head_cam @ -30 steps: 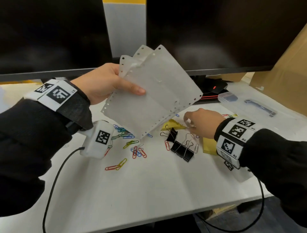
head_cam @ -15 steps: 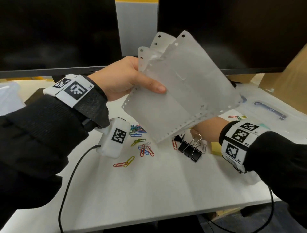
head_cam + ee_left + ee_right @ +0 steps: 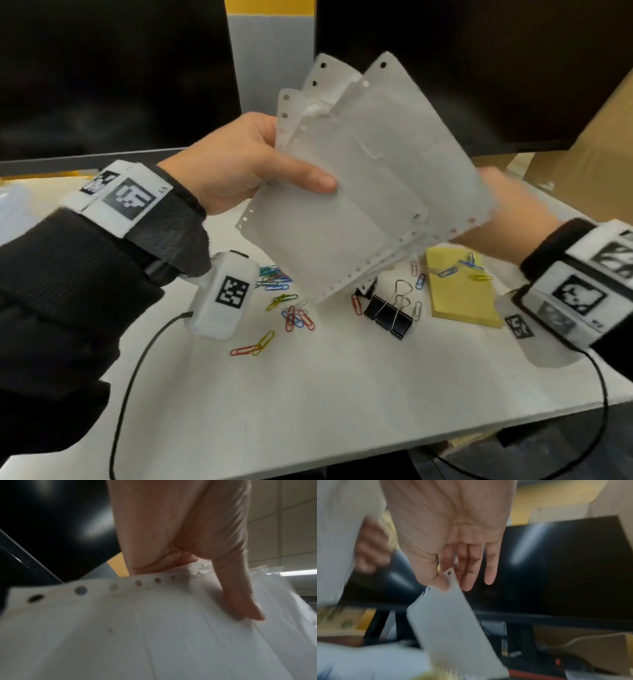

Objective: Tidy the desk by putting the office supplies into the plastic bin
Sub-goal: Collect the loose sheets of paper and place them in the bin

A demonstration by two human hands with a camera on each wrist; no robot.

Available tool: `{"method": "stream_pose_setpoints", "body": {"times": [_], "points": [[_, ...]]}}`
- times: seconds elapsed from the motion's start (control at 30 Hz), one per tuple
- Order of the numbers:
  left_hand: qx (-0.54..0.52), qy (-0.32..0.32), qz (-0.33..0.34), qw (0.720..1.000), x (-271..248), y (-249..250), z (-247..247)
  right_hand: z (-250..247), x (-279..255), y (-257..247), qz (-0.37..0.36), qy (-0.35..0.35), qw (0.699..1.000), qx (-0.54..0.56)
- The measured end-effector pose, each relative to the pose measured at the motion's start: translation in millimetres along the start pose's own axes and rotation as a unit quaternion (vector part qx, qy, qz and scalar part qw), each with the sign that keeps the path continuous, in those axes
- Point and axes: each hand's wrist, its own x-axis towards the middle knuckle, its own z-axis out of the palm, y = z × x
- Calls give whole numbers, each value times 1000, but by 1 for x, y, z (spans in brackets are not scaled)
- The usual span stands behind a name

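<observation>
Head view: punched sheets [image 3: 370, 192] hide binder clips [image 3: 388, 313] partly.

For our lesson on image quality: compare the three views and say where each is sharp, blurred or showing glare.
Head view: desk items such as the binder clip are fairly sharp, the right hand smeared. Left wrist view: soft throughout, glare patches on the dark monitor, left hand close and hazy. Right wrist view: heavy motion blur, especially the paper sheet.
</observation>
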Motion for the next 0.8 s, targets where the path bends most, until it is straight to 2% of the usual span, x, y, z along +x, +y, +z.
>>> {"method": "stream_pose_setpoints", "body": {"times": [0.13,0.23,0.37,0.47,0.6,0.7,0.8], "points": [[0,2,12,1000,1,2,-9,-36,-7,4,-91,61,994,-4],[18,-7,18,1000,4,3,0,-40,-6,6,-142,95,985,-10],[132,0,24,991,8,3,27,-42,-2,-8,-187,121,975,10],[270,10,52,962,12,3,39,-38,1,-16,-201,120,971,51],[271,55,54,960,11,0,36,-26,6,-23,-171,188,955,152],[187,115,75,973,9,-7,28,-4,6,-29,-113,247,904,328],[29,168,67,983,6,-17,14,20,5,-37,-32,185,822,537]]}}
